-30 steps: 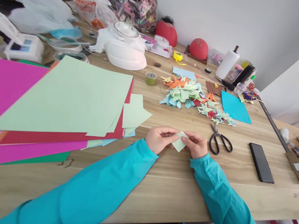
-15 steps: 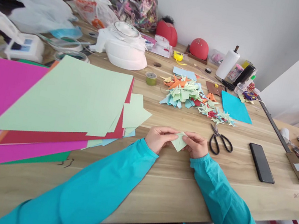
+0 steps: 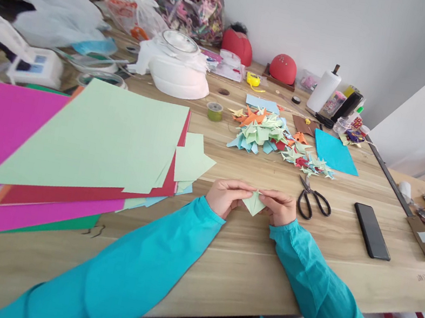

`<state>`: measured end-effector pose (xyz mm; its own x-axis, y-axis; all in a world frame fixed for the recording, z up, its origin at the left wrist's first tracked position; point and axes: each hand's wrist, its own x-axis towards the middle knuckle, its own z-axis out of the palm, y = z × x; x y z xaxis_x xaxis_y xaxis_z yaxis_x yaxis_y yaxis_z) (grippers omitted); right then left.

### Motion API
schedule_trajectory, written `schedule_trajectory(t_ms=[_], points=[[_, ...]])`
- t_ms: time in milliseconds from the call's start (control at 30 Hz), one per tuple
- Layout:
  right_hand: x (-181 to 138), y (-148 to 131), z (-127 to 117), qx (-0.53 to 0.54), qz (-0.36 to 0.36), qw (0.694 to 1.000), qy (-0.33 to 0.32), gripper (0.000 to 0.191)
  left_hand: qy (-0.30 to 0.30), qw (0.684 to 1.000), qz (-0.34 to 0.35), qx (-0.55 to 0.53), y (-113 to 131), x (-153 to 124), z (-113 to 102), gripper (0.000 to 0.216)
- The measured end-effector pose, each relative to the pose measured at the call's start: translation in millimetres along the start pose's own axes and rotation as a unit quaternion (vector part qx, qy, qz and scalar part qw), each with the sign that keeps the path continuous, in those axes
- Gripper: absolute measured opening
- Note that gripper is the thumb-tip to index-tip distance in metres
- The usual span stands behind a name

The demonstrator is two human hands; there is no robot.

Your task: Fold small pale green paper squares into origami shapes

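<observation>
A small folded piece of pale green paper (image 3: 254,206) is held between my two hands, with a creased point facing toward me. My left hand (image 3: 226,195) pinches its left corner, thumb on top. On the opposite corner, my right hand (image 3: 278,206) is closed in the same kind of pinch. The fingertips hide the paper's upper edge in part. Beyond my hands lies a pile of folded paper cranes (image 3: 262,132) in green, blue, orange and red. Black-handled scissors (image 3: 307,198) rest on the table just right of my right hand.
Large coloured paper sheets (image 3: 96,138) are stacked at left, with small green squares (image 3: 193,161) beside them. A phone (image 3: 371,231) lies at right. Further back are a thread spool (image 3: 215,111), a turquoise sheet (image 3: 336,152) and a yellow tape measure (image 3: 253,79).
The fingers of both hands have shifted slightly at the paper's top corners, and its upper part now looks more closed up. Everything else is where it was.
</observation>
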<state>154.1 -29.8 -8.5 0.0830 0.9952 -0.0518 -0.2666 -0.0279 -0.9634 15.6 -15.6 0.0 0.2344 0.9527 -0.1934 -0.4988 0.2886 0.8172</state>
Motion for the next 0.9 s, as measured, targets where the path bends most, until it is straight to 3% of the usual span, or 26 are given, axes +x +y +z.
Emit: schedule_trajectory(t_ms=[267,500,667,833,900], points=[[-0.7,-4.1,-0.5,-0.067,-0.069,0.995,-0.018,0.011,-0.062,0.997,-0.04,0.02,-1.5,-0.9,3.5,0.033],[-1.6,-2.3,0.5,-0.082,-0.087,0.993,-0.018,0.01,-0.043,0.995,-0.021,0.085,-3.9,-0.5,-0.4,0.029],[3.9,3.6,-2.6,-0.055,-0.058,0.997,-0.016,0.024,-0.018,0.991,0.023,0.128,-6.4,1.4,-2.8,0.036],[4.4,4.0,-5.3,-0.017,0.021,0.998,-0.056,0.025,0.003,0.982,0.082,0.171,-7.5,3.4,-5.3,0.032],[3.2,2.8,-3.9,-0.023,0.019,0.998,-0.056,0.026,-0.003,0.981,0.086,0.175,-6.5,3.3,-5.3,0.031]])
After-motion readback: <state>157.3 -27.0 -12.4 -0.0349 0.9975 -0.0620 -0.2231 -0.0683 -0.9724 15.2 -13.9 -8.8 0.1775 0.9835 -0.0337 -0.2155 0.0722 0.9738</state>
